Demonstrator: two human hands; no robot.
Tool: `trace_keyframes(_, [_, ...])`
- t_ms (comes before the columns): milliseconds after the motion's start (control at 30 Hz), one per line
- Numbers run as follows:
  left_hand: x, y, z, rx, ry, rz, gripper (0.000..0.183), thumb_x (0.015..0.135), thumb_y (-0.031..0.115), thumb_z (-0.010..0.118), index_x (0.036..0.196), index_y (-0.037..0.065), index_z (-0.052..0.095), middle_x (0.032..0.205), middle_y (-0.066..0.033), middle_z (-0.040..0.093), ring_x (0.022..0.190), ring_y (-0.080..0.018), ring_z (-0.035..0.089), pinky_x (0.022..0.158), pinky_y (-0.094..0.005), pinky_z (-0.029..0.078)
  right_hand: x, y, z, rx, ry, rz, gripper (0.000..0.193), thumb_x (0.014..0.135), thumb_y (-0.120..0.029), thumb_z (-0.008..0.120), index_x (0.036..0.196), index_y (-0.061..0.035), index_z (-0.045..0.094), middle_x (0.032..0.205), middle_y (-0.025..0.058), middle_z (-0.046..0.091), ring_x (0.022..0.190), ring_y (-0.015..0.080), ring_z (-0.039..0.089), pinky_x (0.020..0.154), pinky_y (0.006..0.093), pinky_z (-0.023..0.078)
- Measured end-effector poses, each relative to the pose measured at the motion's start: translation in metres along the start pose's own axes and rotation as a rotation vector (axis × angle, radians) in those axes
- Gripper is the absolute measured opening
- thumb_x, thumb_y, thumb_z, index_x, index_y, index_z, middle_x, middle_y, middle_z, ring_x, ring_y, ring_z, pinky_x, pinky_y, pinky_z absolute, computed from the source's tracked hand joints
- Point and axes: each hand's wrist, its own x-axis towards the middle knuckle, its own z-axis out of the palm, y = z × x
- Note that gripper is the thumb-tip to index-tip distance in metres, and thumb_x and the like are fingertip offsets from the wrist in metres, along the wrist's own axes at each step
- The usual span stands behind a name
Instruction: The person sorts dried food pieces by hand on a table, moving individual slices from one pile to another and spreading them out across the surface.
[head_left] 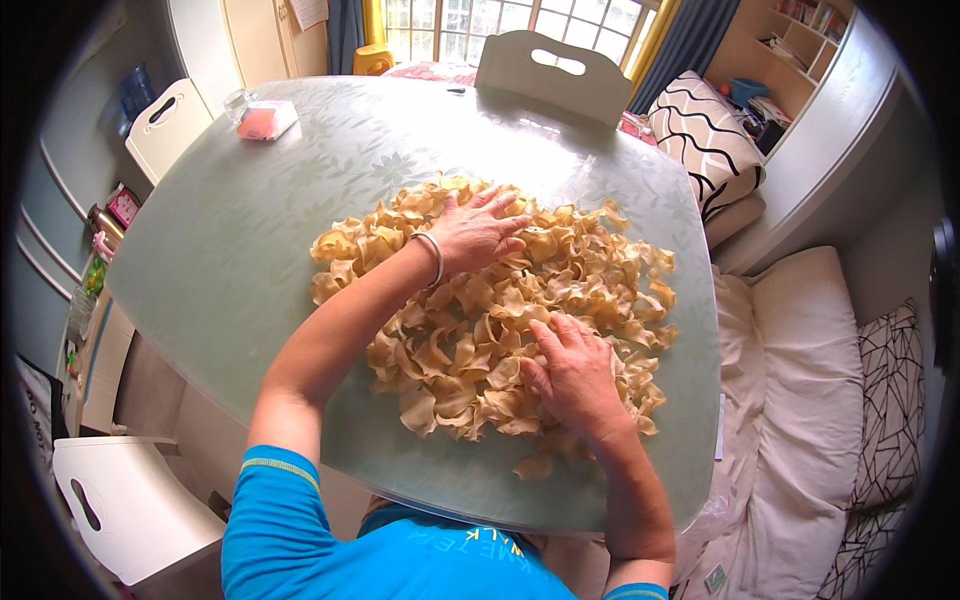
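Observation:
A broad heap of thin, curled tan dried slices [470, 350] lies spread over the glass-topped table [230, 230]. What food the slices are I cannot tell. My left hand [478, 232], with a silver bangle [432, 256] on its wrist, rests on the far part of the heap with fingers spread. Nearer to me, my right hand [578, 378] lies palm down on the right part, its thumb apart from slightly bent fingers. Slices touch both hands, and no grip on any shows. The palms are hidden. One slice [533, 467] lies by the near edge of the heap.
A white and orange packet [266, 120] sits at the table's far left, beside a clear glass [239, 101]. Pale chairs stand at the far side [550, 75], far left [168, 125] and near left [135, 505]. A cushioned sofa [805, 370] runs along the right.

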Motion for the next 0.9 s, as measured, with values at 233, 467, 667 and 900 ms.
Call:
trace_keyframes(233, [0.022,-0.005,-0.001,-0.026,-0.105,-0.099,0.068,0.096,0.070,0.031,0.151,0.031,0.037,0.163,-0.0053,0.020,0.149,-0.0326,0.018,0.110,-0.0723,0.015,0.003,0.009,0.002,0.000,-0.030,0.088,0.056,0.094,-0.051,0.054,0.135,-0.0124,0.057,0.140,0.0165,0.052,0.135,0.0331,0.041,0.108,0.0527,0.029])
trace_keyframes(467, [-0.002,-0.023,-0.020,0.053,-0.171,-0.258,0.068,0.093,0.071,0.036,0.150,0.033,0.040,0.162,-0.0048,0.023,0.148,-0.0341,0.019,0.108,-0.0740,0.016,0.003,0.003,-0.003,-0.031,-0.072,0.146,0.056,0.094,-0.052,0.054,0.133,-0.0124,0.058,0.140,0.0165,0.053,0.134,0.0331,0.043,0.106,0.0520,0.032])
trace_keyframes(667, [-0.029,-0.038,-0.033,0.007,-0.175,-0.380,0.063,0.091,0.061,0.051,0.145,0.029,0.047,0.158,-0.0082,0.031,0.144,-0.0389,0.026,0.105,-0.0731,0.021,-0.001,-0.009,-0.011,-0.006,-0.121,0.108,0.054,0.093,-0.048,0.057,0.133,-0.0117,0.058,0.136,0.0168,0.055,0.128,0.0327,0.048,0.102,0.0493,0.035])
trace_keyframes(900, [-0.075,-0.057,-0.025,-0.064,-0.051,-0.399,0.064,0.091,0.055,0.058,0.147,0.025,0.045,0.155,-0.0129,0.035,0.138,-0.0385,0.036,0.102,-0.0663,0.033,-0.005,-0.023,-0.009,0.069,-0.014,-0.044,0.052,0.090,-0.043,0.064,0.130,-0.0107,0.059,0.130,0.0163,0.057,0.122,0.0311,0.052,0.102,0.0477,0.036])
